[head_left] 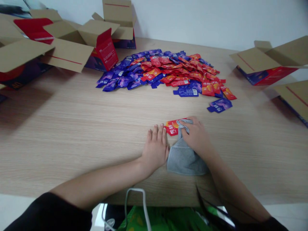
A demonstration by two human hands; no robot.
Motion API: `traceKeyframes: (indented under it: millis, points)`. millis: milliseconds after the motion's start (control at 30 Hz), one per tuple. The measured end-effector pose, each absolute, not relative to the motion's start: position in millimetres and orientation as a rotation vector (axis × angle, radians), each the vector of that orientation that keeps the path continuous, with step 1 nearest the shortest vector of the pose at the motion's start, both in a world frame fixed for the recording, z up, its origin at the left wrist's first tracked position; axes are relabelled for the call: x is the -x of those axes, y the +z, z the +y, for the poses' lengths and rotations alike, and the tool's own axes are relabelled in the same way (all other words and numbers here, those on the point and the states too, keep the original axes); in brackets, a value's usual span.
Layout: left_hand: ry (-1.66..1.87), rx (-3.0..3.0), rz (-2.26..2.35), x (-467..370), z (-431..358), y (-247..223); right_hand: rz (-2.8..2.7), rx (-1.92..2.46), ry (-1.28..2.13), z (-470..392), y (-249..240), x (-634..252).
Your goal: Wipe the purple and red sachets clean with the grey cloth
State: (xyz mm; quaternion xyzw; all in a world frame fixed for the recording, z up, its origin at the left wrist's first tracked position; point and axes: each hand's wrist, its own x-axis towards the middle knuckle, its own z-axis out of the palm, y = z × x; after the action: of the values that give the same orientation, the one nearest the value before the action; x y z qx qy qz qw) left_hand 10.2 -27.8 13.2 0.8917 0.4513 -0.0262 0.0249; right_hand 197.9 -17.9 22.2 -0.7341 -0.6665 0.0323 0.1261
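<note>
My right hand (196, 134) grips a grey cloth (186, 160) bunched under its fingers and presses it onto a red pouch (172, 127). The pouch lies flat on the table, its right part covered by the cloth and fingers. Flat on the wood rests my left hand (155, 146), fingers stretched out, with the fingertips at the pouch's left edge. The lower part of the cloth hangs loosely spread toward me, near my left thumb.
A heap of red and blue pouches (168, 69) lies at the back of the table (84, 128). One blue pouch (219, 105) sits apart on its right. Open cardboard boxes (106, 48) stand at the left, and further boxes (267, 69) at the right. A white cable (144, 205) hangs in front of me.
</note>
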Motion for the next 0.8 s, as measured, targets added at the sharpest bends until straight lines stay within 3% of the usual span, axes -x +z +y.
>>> traceKeyframes:
  millis: [467,633,800]
  points:
    - [-0.055,-2.778,1.365,-8,-28,11,-1.873,2.189,0.223,-24,33,-236]
    - [-0.032,-2.765,1.359,-7,-27,11,-1.796,1.882,0.089,-21,40,-219]
    - [-0.048,-2.77,1.354,-7,-27,14,-2.129,1.598,0.201,-30,31,-175]
